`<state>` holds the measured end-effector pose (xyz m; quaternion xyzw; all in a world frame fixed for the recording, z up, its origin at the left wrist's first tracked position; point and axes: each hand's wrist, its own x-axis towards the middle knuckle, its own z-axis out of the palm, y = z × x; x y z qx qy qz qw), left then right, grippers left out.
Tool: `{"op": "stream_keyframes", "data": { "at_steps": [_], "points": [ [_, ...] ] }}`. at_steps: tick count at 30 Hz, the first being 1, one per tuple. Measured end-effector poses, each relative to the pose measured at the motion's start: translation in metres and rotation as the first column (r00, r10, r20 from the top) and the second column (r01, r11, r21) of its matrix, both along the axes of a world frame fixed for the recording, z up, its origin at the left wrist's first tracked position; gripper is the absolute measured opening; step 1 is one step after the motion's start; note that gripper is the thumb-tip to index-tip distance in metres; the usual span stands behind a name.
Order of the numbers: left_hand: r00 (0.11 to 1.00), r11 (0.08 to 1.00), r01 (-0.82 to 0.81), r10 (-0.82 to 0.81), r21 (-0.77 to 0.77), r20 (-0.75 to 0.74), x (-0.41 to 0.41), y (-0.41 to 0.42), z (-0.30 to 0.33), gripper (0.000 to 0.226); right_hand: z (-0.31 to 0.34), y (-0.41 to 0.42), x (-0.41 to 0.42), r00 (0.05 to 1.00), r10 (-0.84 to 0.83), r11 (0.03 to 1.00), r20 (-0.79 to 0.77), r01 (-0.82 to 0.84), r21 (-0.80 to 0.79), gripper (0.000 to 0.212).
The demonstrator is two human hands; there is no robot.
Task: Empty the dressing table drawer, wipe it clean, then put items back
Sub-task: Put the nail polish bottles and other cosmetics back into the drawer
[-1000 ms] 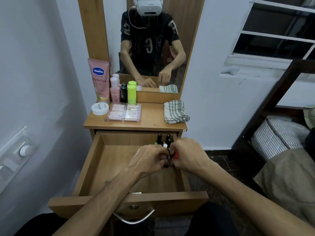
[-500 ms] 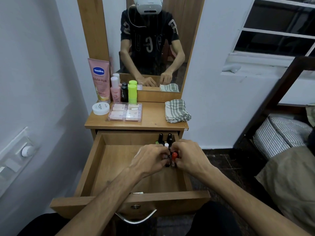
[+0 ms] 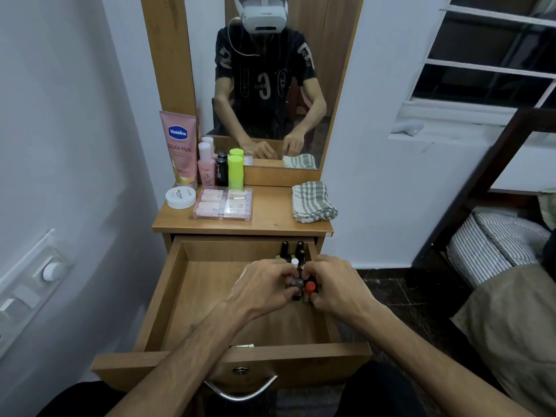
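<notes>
Pink tube (image 3: 179,145), lime-green bottle (image 3: 235,171), grey-and-white checked cloth (image 3: 313,202), red-capped bottle (image 3: 310,286)

White walls (image 3: 75,115), barred window (image 3: 487,64), striped mattress (image 3: 493,245)

Dim, even indoor light, soft shadows, dark window (image 3: 493,52), and wide-angle bending at the edges.

Your wooden drawer (image 3: 168,299) stands pulled fully out, its floor mostly bare; small nail polish bottles (image 3: 293,254) cluster upright at its back right corner; a checked cloth (image 3: 313,203) lies folded on the tabletop's right side.
</notes>
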<state>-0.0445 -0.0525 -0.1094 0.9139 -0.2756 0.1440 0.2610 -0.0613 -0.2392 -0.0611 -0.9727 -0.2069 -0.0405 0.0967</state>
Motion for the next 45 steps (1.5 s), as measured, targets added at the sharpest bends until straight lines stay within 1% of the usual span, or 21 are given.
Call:
{"op": "stream_keyframes", "data": {
  "at_steps": [4,10,16,20,31,37,41,45],
  "points": [
    [1.000,1.000,-0.006,0.006,0.008,0.004,-0.001,0.000,0.001,0.022,-0.003,-0.001,-0.003,1.000,0.017,1.000,0.019,-0.017,0.005,0.021],
    [1.000,1.000,-0.007,0.007,0.023,-0.003,-0.001,0.000,0.001,0.022,-0.005,-0.002,-0.005,0.999,0.011,1.000,0.039,-0.012,0.022,0.027],
    [1.000,0.999,-0.014,0.014,0.032,-0.012,-0.001,0.000,0.002,0.021,-0.007,-0.002,-0.005,0.997,0.021,1.000,0.070,-0.022,0.009,0.019],
    [1.000,0.999,-0.019,0.020,0.034,-0.018,-0.002,0.000,0.002,0.017,-0.008,-0.002,-0.002,0.996,0.002,1.000,0.085,-0.004,0.022,0.023],
    [1.000,0.999,-0.014,0.015,0.032,-0.019,-0.003,0.000,0.003,0.018,-0.013,-0.004,0.001,0.998,0.008,1.000,0.055,-0.009,0.018,0.031],
    [1.000,1.000,-0.016,0.016,0.019,-0.012,-0.003,0.000,0.004,0.021,-0.008,-0.002,-0.003,0.998,0.031,1.000,0.061,-0.030,-0.007,0.016],
    [1.000,1.000,0.017,-0.017,-0.007,-0.017,-0.004,0.000,0.007,0.021,-0.002,-0.003,-0.004,1.000,-0.004,1.000,0.015,0.004,0.017,0.008],
    [0.997,0.995,0.068,-0.071,-0.078,-0.030,-0.011,0.001,0.013,0.019,0.013,-0.005,-0.004,0.993,-0.058,0.989,-0.106,0.072,0.131,0.016]
  ]
}}
